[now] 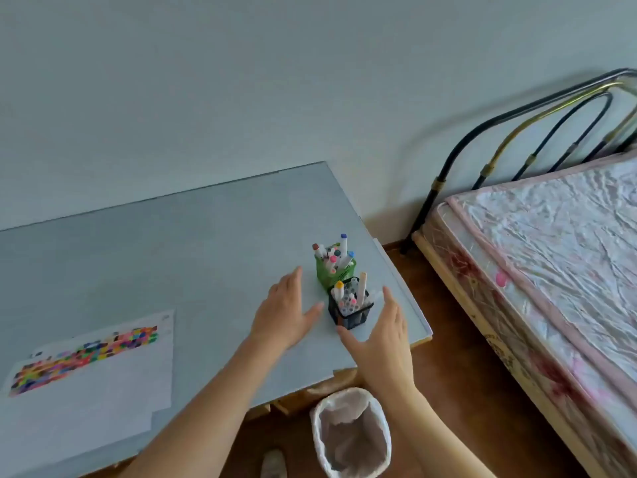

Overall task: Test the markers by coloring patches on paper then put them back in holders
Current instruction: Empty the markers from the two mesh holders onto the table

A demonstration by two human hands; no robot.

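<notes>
Two mesh holders full of markers stand near the table's right edge: a green holder (331, 274) behind and a black holder (352, 311) in front. My left hand (285, 312) lies flat and open on the table just left of the black holder, fingers straight. To the right of that holder my right hand (381, 334) is open too, its thumb reaching toward the holder's base. Neither hand grips anything. White paper (103, 381) with rows of coloured patches (86, 353) lies at the table's left front.
The grey table (172, 257) ends just right of the holders. Below its front edge stands a lined waste bin (351, 432) on the wooden floor. A bed (551, 257) with a metal headboard fills the right side.
</notes>
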